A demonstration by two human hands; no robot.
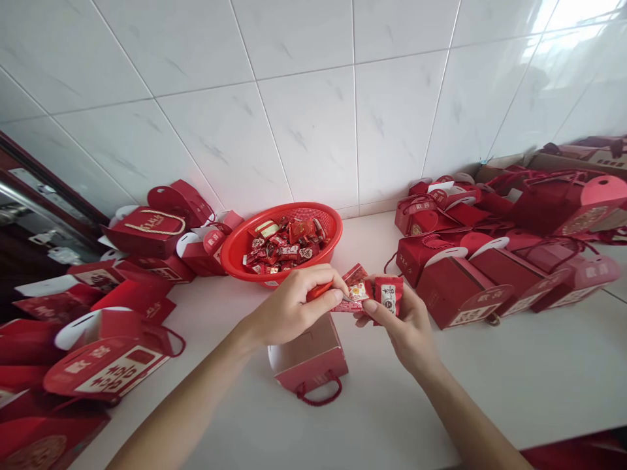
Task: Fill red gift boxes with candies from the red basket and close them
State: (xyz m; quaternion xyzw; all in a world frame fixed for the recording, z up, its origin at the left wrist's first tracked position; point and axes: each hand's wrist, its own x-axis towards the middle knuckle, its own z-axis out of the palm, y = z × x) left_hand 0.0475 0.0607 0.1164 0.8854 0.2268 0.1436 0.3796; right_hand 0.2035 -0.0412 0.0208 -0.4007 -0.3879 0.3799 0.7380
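Both hands meet above a red gift box (313, 362) with a dark red cord handle, its top folded open. My left hand (306, 301) is closed, thumb and fingers pinching red-wrapped candies (359, 291); one has a pale, flowered wrapper. In my right hand (404, 326), thumb and fingers grip a red candy packet (388, 299) with a white label and dark characters. The candies of the two hands touch or overlap, so I cannot tell exactly which hand holds each. Just behind stands a red plastic basket (281, 210) with many wrapped candies (289, 243) inside.
Red gift boxes (117, 356), several with flaps up, crowd the left side. More closed boxes (465, 290) with cord handles stand at the right, near a cardboard carton (539, 160). The white table (392, 398) meets a tiled wall (308, 137) at the back.
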